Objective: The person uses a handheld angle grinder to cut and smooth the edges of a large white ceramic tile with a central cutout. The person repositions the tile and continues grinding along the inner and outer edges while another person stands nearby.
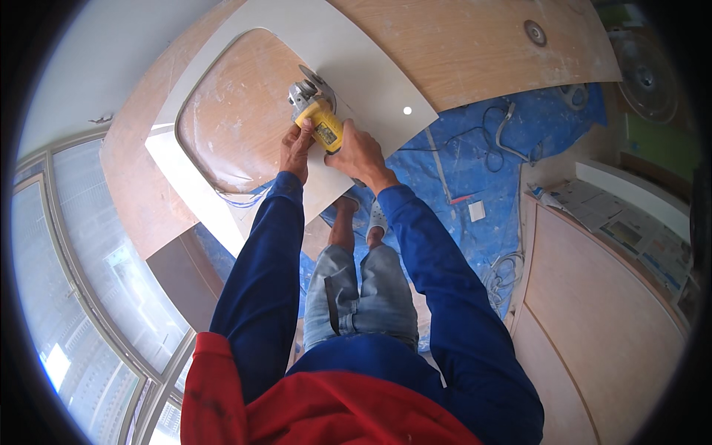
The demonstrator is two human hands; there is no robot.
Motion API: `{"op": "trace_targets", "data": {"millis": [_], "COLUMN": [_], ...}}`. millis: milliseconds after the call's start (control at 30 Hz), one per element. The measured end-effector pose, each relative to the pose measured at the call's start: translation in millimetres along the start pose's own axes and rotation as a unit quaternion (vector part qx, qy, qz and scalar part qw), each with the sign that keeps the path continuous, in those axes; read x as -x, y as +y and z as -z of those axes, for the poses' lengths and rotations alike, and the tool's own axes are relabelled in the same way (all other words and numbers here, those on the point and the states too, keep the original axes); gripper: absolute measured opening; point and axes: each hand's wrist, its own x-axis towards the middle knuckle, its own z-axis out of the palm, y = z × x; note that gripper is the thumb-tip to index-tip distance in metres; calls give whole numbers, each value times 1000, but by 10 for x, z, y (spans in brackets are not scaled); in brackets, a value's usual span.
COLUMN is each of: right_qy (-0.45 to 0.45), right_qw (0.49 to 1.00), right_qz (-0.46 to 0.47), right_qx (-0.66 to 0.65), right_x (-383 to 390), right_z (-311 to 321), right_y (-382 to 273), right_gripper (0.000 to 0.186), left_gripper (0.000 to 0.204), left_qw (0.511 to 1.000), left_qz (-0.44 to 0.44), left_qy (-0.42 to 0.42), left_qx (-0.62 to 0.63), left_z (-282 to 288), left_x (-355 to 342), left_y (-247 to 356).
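A yellow angle grinder [317, 119] with a grey head and a round disc rests on a white slab [371, 74] that has a large rounded cut-out. My left hand [295, 147] grips the grinder's body from the left. My right hand [359, 154] wraps the rear of the yellow handle from the right. The disc sits at the cut-out's right edge. Through the opening a dusty wooden board [241, 111] shows beneath the slab.
A blue tarp [475, 170] covers the floor, strewn with cables [504, 126] and a small white box [477, 211]. A wood panel [475, 44] lies beyond the slab. A pale board [601, 311] with newspapers [630, 230] sits at right. Windows [104, 245] curve at left.
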Motion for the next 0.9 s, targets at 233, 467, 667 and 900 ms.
{"op": "trace_targets", "data": {"millis": [233, 467, 667, 900], "right_qy": [5, 3, 5, 2], "right_qw": [1000, 1000, 1000, 1000], "right_qz": [2, 0, -1, -5], "right_qx": [-1, 0, 2, -2], "right_x": [-13, -23, -17, -18], "right_z": [-16, -12, -9, 2], "right_y": [10, 12, -4, -14], "right_gripper": [66, 66, 66, 66], "left_gripper": [73, 73, 73, 74], "left_qw": [1000, 1000, 1000, 1000], "left_qz": [-5, -4, -5, -3], "left_qy": [8, 7, 8, -4], "left_qx": [6, -8, -13, 0], "left_z": [-17, -23, -44, -32], "left_x": [7, 3, 13, 5], "left_y": [-1, 3, 22, 19]}}
